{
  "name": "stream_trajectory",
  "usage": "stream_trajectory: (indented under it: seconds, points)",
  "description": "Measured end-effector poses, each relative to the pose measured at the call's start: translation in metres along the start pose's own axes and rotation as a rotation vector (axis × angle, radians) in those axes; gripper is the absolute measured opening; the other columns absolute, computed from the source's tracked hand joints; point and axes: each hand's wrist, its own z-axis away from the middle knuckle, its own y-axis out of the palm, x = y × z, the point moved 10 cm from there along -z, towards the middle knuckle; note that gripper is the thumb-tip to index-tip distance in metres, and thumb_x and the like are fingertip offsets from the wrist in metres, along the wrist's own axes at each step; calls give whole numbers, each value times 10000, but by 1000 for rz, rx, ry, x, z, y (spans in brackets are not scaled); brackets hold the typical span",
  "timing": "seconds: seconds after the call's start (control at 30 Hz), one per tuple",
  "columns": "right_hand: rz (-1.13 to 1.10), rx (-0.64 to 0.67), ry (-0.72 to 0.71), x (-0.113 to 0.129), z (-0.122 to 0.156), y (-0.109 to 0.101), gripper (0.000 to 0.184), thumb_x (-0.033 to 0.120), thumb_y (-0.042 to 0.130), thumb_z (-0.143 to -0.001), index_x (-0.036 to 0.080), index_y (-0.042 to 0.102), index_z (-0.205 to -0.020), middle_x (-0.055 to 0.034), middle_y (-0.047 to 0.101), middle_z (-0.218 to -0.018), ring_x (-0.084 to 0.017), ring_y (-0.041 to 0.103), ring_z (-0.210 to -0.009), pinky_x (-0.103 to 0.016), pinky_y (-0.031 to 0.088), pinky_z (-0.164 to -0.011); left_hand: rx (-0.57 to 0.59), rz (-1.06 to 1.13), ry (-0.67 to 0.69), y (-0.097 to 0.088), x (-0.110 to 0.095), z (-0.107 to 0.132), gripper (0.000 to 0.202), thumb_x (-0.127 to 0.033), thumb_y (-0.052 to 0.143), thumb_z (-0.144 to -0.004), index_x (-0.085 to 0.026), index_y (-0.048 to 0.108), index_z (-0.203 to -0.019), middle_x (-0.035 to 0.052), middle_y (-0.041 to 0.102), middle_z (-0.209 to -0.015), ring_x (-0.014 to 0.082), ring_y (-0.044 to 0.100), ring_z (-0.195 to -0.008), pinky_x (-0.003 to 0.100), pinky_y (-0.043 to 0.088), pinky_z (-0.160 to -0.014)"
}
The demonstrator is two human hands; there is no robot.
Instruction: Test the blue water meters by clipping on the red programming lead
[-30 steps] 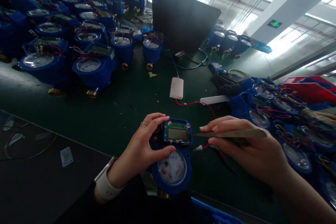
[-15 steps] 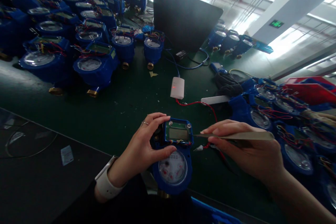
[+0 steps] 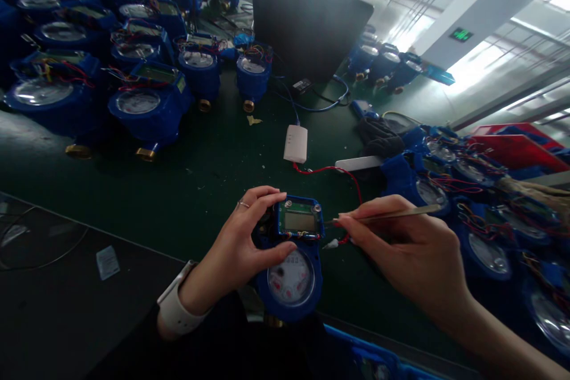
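Note:
A blue water meter [image 3: 290,282] with a round dial sits at the near edge of the bench. Its upper housing is uncovered and shows a green circuit board [image 3: 300,218] with a small grey display. My left hand [image 3: 243,243] grips the meter from the left, fingers at the top of the housing and thumb by the dial. Pinched in my right hand [image 3: 401,243] are metal tweezers [image 3: 398,214], their tips close to the right side of the housing; whether they touch it I cannot tell. A white connector [image 3: 332,244] on red wire lies just below the tips.
A white box [image 3: 295,143] with a red cable lies beyond the meter. Behind it stands a dark laptop-like panel [image 3: 307,15]. Several blue meters [image 3: 142,104] crowd the left, and several more [image 3: 485,252] the right. A white strip [image 3: 358,164] and dark cloth [image 3: 380,138] lie right of centre.
The view has shifted slightly. My right hand has turned, so the tweezers look thinner and lie at another angle. The red light on the white box no longer shows. My left hand keeps its grip.

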Motion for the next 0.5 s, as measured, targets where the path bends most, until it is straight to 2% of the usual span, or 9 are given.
stream_trajectory:
  seconds: [0.1,0.17,0.27,0.33,0.43,0.5]
  points:
    - [15,19,-51,6,-1,1,124,183,737,-863,261,654,-813,19,712,-711,-155,681,-542,-246,527,-443,13,-4,-29,1,0,-1,560,-332,762,-825,-262,531,-1330,100,492,-1374,303,502,-1284,477,470,-1065]
    - [0,141,-159,13,-7,7,123,145,719,-866,248,659,-836,4,731,-766,-155,697,-591,-238,539,-478,21,1,-40,1,-1,-1,552,-325,758,-830,-264,530,-1329,98,487,-1378,302,495,-1292,480,468,-1069]
    - [-42,425,-348,25,-16,18,119,112,689,-879,231,677,-892,-30,759,-872,-167,724,-705,-244,571,-573,26,16,-37,0,-2,-1,544,-332,754,-838,-269,531,-1331,96,483,-1387,302,478,-1314,476,467,-1074]
    - [-60,581,-411,28,-22,23,107,117,659,-901,221,683,-909,-45,763,-901,-169,727,-740,-248,575,-604,27,17,-32,0,-1,0,548,-340,755,-840,-269,531,-1335,97,482,-1388,303,471,-1322,474,464,-1078]
    - [-64,709,-446,30,-30,29,133,99,618,-918,213,686,-922,-57,766,-927,-167,727,-776,-253,580,-648,19,11,-31,0,0,0,555,-345,760,-839,-271,531,-1340,92,482,-1387,301,468,-1325,476,450,-1091]
    - [-80,714,-467,32,-31,30,130,95,614,-921,204,681,-939,-67,765,-932,-168,728,-795,-257,583,-673,13,14,-29,0,0,-1,557,-345,761,-839,-273,530,-1341,88,483,-1387,300,470,-1323,479,446,-1095]
